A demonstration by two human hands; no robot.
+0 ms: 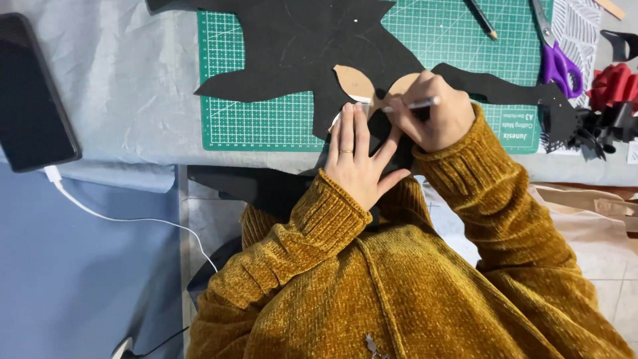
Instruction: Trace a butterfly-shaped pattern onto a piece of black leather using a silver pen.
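Both hands: left (359, 156) flat, right (435, 110) gripping pencil (412, 104).

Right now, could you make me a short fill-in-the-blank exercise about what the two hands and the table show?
1. The right hand holds a white ____.
2. The left hand presses flat on the ____ sheet.
3. The cutting mat is ____.
4. The scissors have ____ handles.

Missing words: pencil, black, green, purple

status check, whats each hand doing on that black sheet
Left hand flat, pinning tan template on black sheet. Right hand grips white pencil, tip at template edge. Purple scissors lie apart, nothing obstructing.
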